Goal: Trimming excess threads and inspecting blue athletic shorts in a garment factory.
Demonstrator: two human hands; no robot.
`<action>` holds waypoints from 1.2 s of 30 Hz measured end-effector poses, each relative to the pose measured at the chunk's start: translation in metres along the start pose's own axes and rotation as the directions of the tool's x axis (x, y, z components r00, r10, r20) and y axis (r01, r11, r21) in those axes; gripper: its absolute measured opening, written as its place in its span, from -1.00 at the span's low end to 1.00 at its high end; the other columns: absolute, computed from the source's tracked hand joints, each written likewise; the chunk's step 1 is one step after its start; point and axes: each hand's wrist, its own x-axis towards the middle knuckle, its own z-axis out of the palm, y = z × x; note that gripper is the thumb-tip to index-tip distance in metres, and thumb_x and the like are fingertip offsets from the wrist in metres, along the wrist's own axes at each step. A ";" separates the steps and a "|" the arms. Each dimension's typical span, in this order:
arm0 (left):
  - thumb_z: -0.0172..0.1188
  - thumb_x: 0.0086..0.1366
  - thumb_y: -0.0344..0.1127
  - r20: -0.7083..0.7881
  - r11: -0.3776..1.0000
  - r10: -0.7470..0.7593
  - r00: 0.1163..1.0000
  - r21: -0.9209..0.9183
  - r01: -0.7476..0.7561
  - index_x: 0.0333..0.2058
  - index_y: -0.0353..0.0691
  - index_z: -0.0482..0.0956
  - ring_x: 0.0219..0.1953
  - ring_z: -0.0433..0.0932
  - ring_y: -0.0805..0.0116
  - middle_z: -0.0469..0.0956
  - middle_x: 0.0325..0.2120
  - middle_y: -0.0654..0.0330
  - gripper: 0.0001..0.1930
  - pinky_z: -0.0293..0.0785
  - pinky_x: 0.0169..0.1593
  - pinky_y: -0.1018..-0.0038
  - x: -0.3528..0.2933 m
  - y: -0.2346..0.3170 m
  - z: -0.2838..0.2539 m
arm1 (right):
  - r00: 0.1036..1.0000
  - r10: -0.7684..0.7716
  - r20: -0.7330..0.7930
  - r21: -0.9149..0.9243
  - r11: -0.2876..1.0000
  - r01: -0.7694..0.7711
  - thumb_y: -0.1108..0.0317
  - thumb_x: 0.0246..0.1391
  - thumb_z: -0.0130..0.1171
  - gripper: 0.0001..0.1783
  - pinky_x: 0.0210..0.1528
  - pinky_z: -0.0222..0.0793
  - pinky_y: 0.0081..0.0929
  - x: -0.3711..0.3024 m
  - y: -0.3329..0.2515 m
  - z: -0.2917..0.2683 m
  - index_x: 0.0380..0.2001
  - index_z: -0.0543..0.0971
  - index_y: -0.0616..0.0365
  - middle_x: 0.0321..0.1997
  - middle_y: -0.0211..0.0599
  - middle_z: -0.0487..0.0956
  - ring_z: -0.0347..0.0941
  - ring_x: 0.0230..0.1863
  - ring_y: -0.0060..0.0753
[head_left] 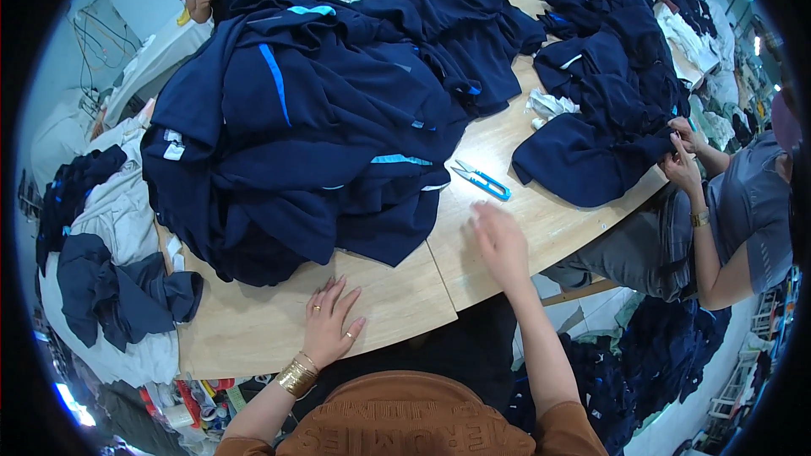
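Lying near right hand (500,241) | blue-handled snips (484,181) | 2 silver blades (463,166) parted

Posture of the two hands and forearms, seen from above.
The left hand (332,321) lies back uppermost, fingers fanned apart and pointing forward; its forearm (262,412) slants inward from the lower edge. The right hand (502,245) reaches farther forward, well apart from the left, its fingers extended and blurred at the tips; the right forearm (545,350) leans inward toward the wrist.
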 end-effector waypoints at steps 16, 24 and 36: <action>0.13 0.17 -0.19 -0.082 0.967 0.012 0.997 -0.253 -0.033 -0.03 -0.08 0.47 0.12 0.26 0.12 0.34 0.05 0.09 -0.63 0.11 0.15 0.21 0.015 0.009 0.005 | 0.981 0.007 -0.194 -0.287 0.956 -0.064 0.38 -0.02 0.15 -0.58 0.02 0.18 -0.28 0.013 0.033 0.032 -0.04 0.44 0.18 -0.04 -0.23 0.41 0.31 -0.06 -0.22; 0.13 0.17 -0.34 0.000 0.719 0.608 0.794 -0.423 -0.551 -0.13 -0.09 0.54 -0.28 0.54 0.33 0.57 -0.28 0.25 -0.75 0.42 -0.17 0.50 0.082 0.101 -0.080 | 0.957 0.120 -0.265 0.147 0.986 -0.083 0.48 0.08 0.04 -0.88 -0.26 0.35 -0.41 -0.008 0.026 0.011 -0.32 0.49 0.29 -0.39 -0.17 0.50 0.44 -0.38 -0.24; 0.20 0.04 -0.37 -0.396 0.919 0.367 0.842 0.297 -0.260 -0.10 -0.19 0.47 -0.09 0.45 0.16 0.52 -0.21 0.10 -0.62 0.33 0.03 0.35 0.317 0.000 -0.224 | 0.866 0.485 0.124 0.688 0.587 -0.427 0.41 0.02 0.19 -0.78 -0.49 0.07 -0.78 -0.121 -0.006 -0.031 -0.24 0.45 0.16 -0.53 -0.59 0.31 0.13 -0.55 -0.78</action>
